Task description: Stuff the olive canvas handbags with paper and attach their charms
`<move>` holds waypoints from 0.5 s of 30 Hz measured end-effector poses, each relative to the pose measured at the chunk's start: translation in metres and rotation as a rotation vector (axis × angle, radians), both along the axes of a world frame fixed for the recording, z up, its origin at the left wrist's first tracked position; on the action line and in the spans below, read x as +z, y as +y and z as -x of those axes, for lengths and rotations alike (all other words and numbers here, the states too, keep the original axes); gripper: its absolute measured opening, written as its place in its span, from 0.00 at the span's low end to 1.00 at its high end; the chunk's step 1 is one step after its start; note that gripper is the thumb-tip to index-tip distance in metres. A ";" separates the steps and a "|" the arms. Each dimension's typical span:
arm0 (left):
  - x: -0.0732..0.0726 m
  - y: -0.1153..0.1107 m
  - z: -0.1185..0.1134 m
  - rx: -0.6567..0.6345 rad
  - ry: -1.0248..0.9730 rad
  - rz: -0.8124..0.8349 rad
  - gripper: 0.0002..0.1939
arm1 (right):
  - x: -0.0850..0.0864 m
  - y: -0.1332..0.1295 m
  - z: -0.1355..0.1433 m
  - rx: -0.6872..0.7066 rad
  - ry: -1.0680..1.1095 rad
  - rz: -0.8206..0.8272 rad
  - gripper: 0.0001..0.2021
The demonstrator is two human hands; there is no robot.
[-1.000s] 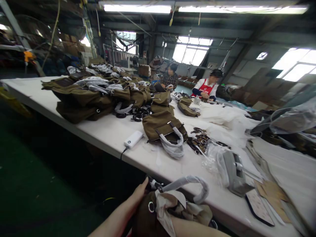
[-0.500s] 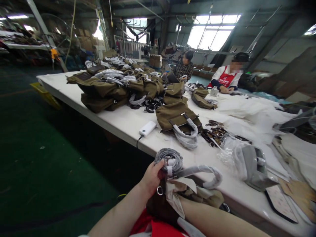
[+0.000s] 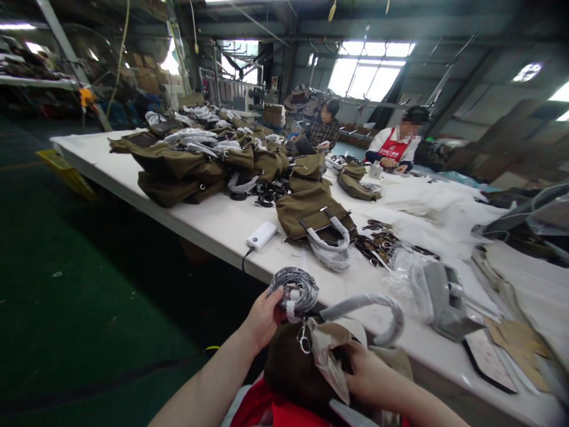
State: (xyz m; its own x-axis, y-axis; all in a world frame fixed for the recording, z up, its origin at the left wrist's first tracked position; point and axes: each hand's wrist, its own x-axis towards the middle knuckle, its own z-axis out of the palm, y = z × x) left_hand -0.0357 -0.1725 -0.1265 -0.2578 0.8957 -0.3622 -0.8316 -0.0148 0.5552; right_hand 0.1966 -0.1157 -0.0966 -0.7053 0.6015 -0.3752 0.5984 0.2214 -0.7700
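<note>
Olive canvas bag [image 3: 293,373] sits in lap at table [image 3: 222,228] edge. Left hand [image 3: 262,317] grips coiled strap [image 3: 294,287], clip dangling, apparently unattached; right hand [image 3: 367,373] pinches paper stuffing [image 3: 329,356]. Many bags [image 3: 186,163] piled beyond.

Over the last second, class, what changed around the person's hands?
The left hand raised a wrapped coiled strap above the brown bag and holds it; the right hand came into view gripping the bag's paper stuffing. The bags on the table and the power bank stayed put.
</note>
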 end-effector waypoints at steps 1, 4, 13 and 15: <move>0.000 0.000 -0.002 0.006 0.008 -0.004 0.18 | 0.002 0.000 -0.001 -0.012 0.063 0.102 0.29; 0.003 0.001 -0.011 0.067 0.071 -0.046 0.20 | 0.008 -0.009 -0.001 -0.119 0.197 0.346 0.31; 0.034 -0.027 -0.017 0.052 0.786 -0.141 0.19 | 0.003 -0.032 0.003 -0.012 0.194 -0.180 0.14; 0.048 -0.036 -0.017 -0.139 0.998 -0.387 0.18 | -0.002 -0.031 0.005 -0.030 0.216 -0.194 0.12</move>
State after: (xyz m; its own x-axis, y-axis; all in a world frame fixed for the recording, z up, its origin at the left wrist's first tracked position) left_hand -0.0182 -0.2085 -0.0784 -0.1669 0.9485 0.2694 -0.0144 -0.2756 0.9612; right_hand 0.1920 -0.1470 -0.0988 -0.7370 0.6693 -0.0943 0.4340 0.3616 -0.8251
